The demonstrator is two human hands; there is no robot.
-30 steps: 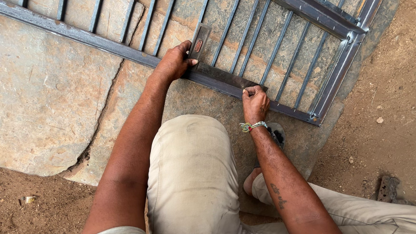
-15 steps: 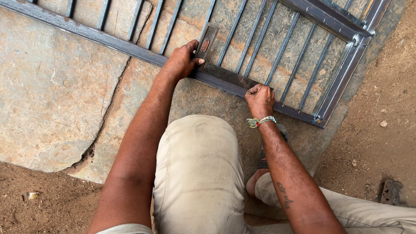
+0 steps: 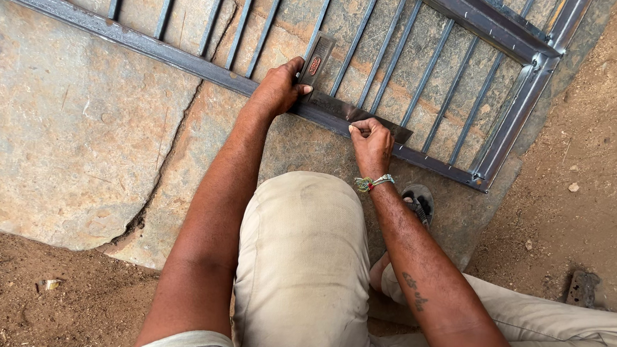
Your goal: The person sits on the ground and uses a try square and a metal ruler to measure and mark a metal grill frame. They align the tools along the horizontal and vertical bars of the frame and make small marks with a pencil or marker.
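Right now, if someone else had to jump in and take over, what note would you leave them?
Left hand presses a metal square onto the gate frame, its handle up between the bars.
Right hand pinches the square's blade against the bottom rail.
The gate lies flat on stone slabs.
Done: square sits on the rail.
Left: no mark shows on the rail yet.

I slid my right hand (image 3: 372,143) leftward along the metal gate (image 3: 458,81) frame's lower rail, closer to my left hand (image 3: 279,89), and pressed its fingertips onto the flat blade of the try square (image 3: 332,81).
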